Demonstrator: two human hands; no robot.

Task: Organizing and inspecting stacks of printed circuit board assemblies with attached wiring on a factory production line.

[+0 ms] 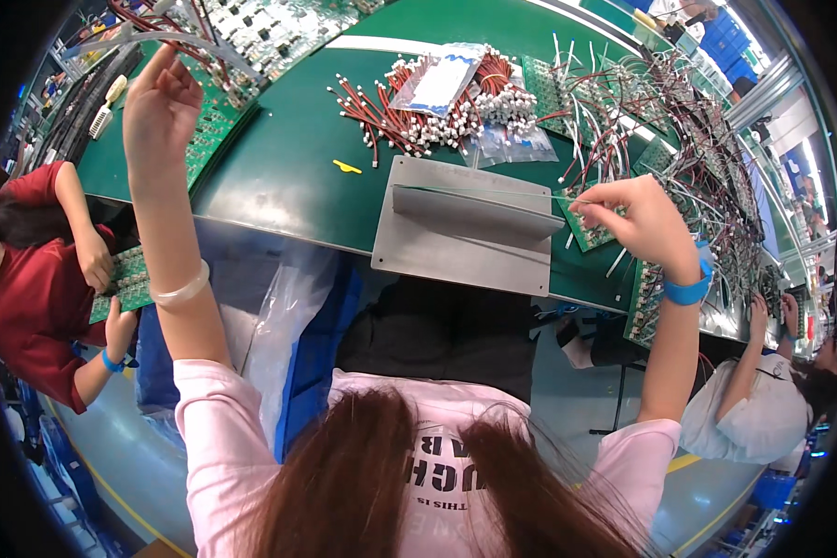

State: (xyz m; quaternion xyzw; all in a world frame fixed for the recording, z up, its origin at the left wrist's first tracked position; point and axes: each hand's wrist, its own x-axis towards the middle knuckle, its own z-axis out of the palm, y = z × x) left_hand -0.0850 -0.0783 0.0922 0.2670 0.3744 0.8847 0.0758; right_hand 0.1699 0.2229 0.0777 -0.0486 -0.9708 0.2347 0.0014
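Observation:
My left hand [163, 107] is raised at the upper left, beside a stack of green circuit boards [212, 139]. Its fingers curl together against a pale curved strip [158, 37] and red-and-black wires; what they hold is hidden. In front of me a grey metal fixture [423, 237] with an upright fin lies at the table's near edge. A thin greenish line [479, 192] runs along the fin toward my right hand [637, 223]. Thumb and forefinger of that hand are pinched together over a small circuit board [593, 234], on something too small to make out.
Red-and-white connector wires [381, 116] lie heaped behind the fixture, with a plastic bag [442, 79] on top. A yellow piece [347, 166] lies to the left. Wired boards [688, 130] crowd the right. Co-workers sit on both sides; one holds a board [126, 279].

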